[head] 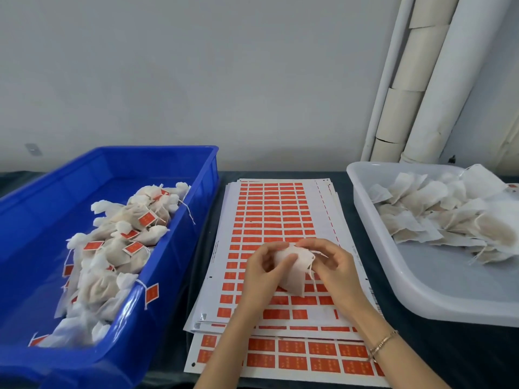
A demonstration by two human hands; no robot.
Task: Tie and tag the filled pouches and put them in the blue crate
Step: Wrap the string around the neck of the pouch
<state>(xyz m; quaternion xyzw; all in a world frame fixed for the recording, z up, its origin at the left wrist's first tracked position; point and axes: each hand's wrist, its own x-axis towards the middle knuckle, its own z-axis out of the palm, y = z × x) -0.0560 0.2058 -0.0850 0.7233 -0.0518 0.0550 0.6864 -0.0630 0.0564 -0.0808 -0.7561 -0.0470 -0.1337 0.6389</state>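
Left hand and right hand grip white pouch above orange label sheets.

Packing workshop: label sheets, crates.

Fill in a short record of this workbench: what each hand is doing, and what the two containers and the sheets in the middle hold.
left hand: holds a white pouch
right hand: pinches the same pouch at its string end
blue crate: tagged pouches, red tags showing
white tray: flat pouches in a heap
label sheets: red labels, stacked between crate and tray
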